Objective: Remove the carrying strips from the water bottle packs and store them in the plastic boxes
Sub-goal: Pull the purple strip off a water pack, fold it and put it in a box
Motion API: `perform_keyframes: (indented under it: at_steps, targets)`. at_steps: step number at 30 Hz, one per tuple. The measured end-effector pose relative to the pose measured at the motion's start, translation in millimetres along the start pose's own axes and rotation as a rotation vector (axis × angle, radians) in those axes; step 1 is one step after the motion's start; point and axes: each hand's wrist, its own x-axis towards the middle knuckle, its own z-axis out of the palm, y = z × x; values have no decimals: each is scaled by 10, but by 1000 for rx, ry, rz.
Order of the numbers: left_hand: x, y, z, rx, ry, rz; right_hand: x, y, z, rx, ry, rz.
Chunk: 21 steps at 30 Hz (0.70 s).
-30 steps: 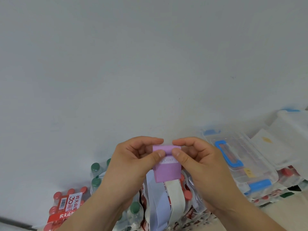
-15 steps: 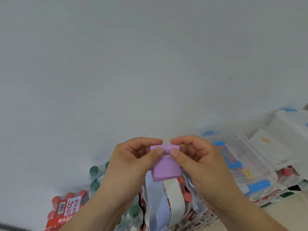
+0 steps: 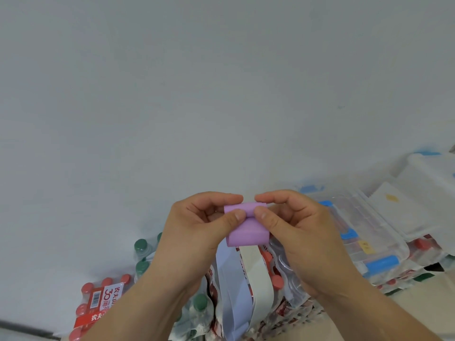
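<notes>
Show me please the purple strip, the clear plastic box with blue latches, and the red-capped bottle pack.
purple strip (image 3: 247, 233): head view, lower part of its flat face.
clear plastic box (image 3: 384, 239): head view, its transparent lid.
red-capped bottle pack (image 3: 108, 297): head view, its white printed label.

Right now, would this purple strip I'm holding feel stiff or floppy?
Probably floppy: the purple strip curls over itself between the left hand and right hand. Likely light, since thumb-and-finger pinches hold it up. The white band below droops, so it may swing.
</notes>
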Motion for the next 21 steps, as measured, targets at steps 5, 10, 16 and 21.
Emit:
perform_keyframes:
  at_steps: [5,10,16,21]
  targets:
    - [-1,-28,8,10,26,-15,0,21,-27,1,-18,-14]
    - [-1,-44,25,24,23,-29,3,55,-31,27,1,18]
    - [18,-81,31,11,42,-84,9,103,-24,15,9,17]
    - [25,-85,33,10,47,-43,6,126,0,49,72,54]
